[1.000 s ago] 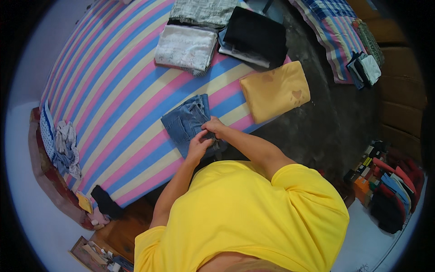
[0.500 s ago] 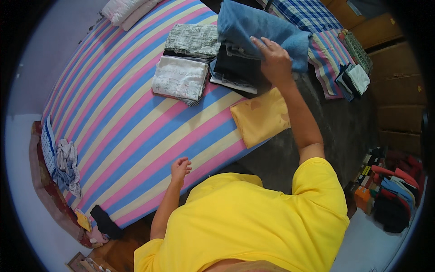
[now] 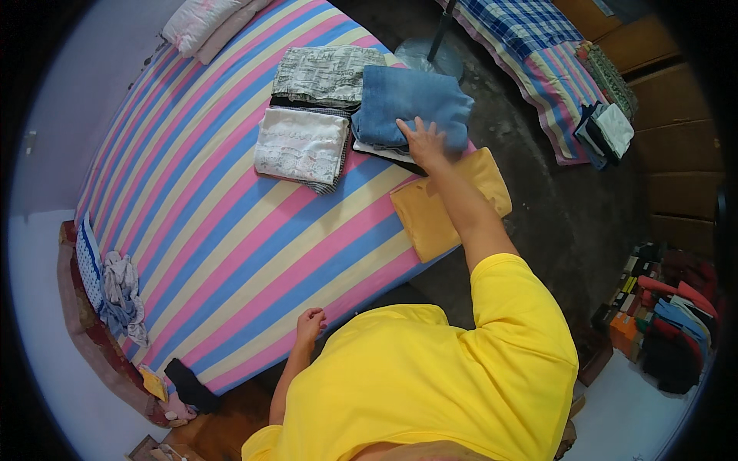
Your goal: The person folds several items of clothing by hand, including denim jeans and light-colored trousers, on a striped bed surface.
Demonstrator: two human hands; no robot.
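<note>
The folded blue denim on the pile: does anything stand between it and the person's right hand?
Nothing visible does. The right hand lies spread directly on the folded blue denim. The folded yellow cloth lies below the right forearm, not between them.

Looks like a bedroom in a home. Has a wide bed (image 3: 231, 223) under a striped sheet, stretching from eight to twelve o'clock, with pale bedding (image 3: 198, 23) heaped at eleven and folded clothes (image 3: 415, 96) near twelve. Includes apparently a second bed (image 3: 523, 29), dressed in plaid and striped cloth, between one and two, brown cabinetry (image 3: 678, 146) towards three, and more clothes (image 3: 673, 349) piled beside boxes (image 3: 624, 332) at four.
</note>
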